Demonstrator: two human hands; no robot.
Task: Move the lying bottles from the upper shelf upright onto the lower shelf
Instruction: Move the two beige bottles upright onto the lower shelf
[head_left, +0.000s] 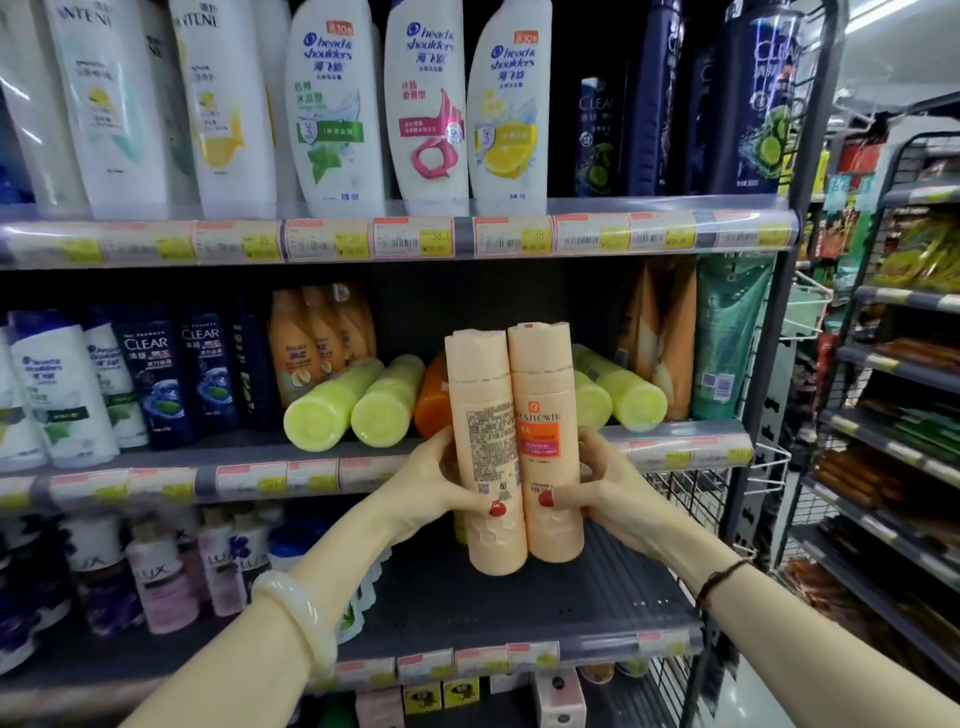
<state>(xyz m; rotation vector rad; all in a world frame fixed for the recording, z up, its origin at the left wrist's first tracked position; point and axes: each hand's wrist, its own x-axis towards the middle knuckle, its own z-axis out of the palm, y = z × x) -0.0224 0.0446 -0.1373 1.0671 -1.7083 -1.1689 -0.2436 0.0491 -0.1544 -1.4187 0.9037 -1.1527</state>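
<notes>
I hold two peach-coloured bottles upright, side by side, in front of the shelves. My left hand (447, 480) grips the left peach bottle (485, 415), whose back label faces me. My right hand (592, 483) grips the right peach bottle (543, 410), showing its orange front label. Their bases hover just above the dark lower shelf (519, 608). On the upper shelf (249, 452) behind them lie several yellow-green bottles (332, 410), bases toward me, and an orange bottle (434, 397) partly hidden by the left peach one.
Dark Clear bottles (156, 374) and white shampoo stand left on the upper shelf; orange pouches and a green tube (727, 338) stand right. Pink Lux bottles (161, 582) fill the lower shelf's left. A wire rack (769, 467) and snack shelves lie to the right.
</notes>
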